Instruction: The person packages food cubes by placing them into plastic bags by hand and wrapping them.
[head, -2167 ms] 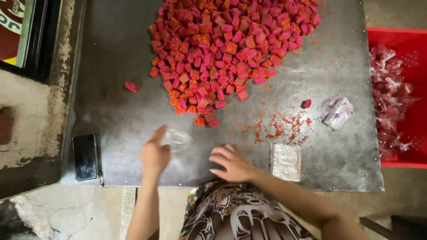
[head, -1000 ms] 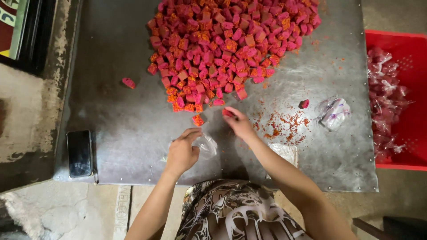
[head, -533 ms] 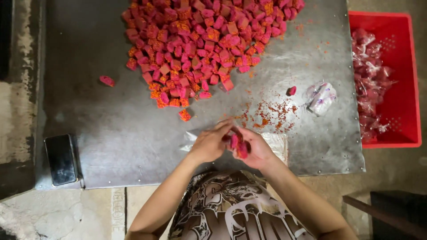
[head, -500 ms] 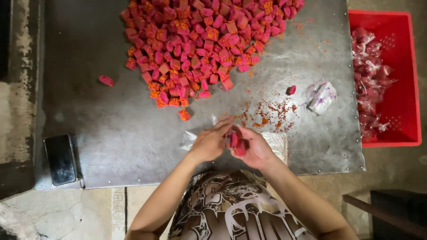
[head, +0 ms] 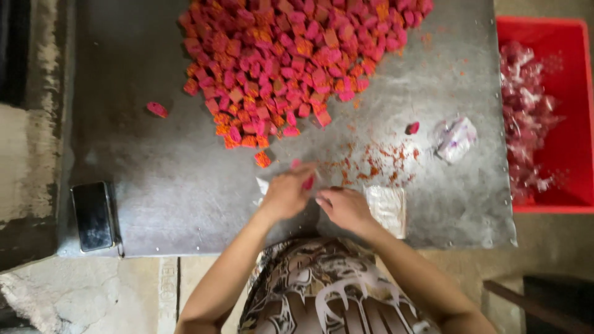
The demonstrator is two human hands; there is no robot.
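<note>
The pile of pink and orange cubes [head: 297, 62] runs off the far edge of the picture, far too many to count, and the red crate [head: 566, 179] on the right is cut off too, its clear-wrapped pieces [head: 526, 111] only a blur. Down at the near edge of the metal table [head: 167, 185], both hands are close together. The left hand [head: 284, 195] is curled, fingers pinched on one pink cube [head: 307, 182] (only its tip shows past the fingers), with a scrap of clear wrapper [head: 262, 185] peeking out just left of it. The right hand [head: 346, 207] sits just beside, fingers bent toward the left hand; whether it grips anything, I cannot tell. One stack of clear wrappers [head: 387, 210] lies just right of that hand. Three loose cubes: one far left [head: 156, 109], one just below the pile [head: 262, 159], one to the right [head: 412, 128]. One crumpled wrapper [head: 455, 138] beside that last one. One dark phone [head: 94, 215] at the near left corner. Orange crumbs [head: 371, 164] are scattered between.
</note>
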